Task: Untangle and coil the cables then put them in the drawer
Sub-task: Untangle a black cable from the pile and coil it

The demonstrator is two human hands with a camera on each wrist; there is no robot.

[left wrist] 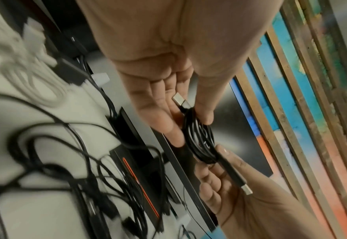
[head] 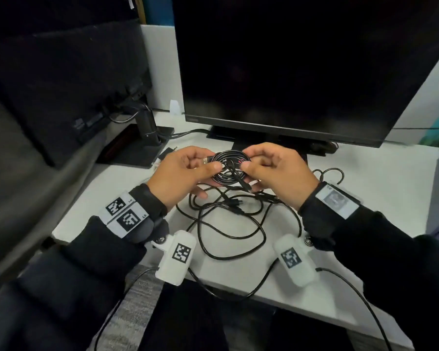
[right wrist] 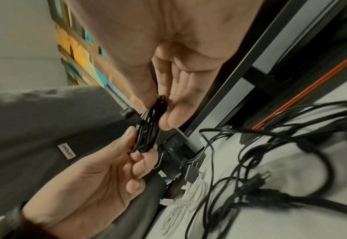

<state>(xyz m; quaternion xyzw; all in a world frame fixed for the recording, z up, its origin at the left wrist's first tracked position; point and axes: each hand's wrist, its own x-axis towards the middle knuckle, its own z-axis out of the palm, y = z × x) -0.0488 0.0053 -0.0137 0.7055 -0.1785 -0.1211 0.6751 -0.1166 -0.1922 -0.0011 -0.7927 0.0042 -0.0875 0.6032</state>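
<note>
A small coil of black USB cable (head: pixel 229 168) hangs above the desk between both hands. My left hand (head: pixel 208 168) pinches its left side between thumb and fingers, with a silver USB plug (left wrist: pixel 179 100) lying in the palm. Gripping the right side is my right hand (head: pixel 251 168), and the other plug end (left wrist: pixel 243 187) sticks out across its fingers. The wrist views show the same coil (left wrist: pixel 198 139) (right wrist: pixel 149 129) held edge-on. Under the hands, a loose tangle of black cables (head: pixel 228 219) sprawls on the white desk (head: pixel 365 203). No drawer is in view.
A dark monitor (head: pixel 302 67) on its stand rises just behind the hands. To the left is a second monitor's back (head: pixel 69 92) and its stand (head: pixel 147 127). A bundled white cable (right wrist: pixel 189 192) lies by the left stand. Wrist-camera leads trail off the front desk edge.
</note>
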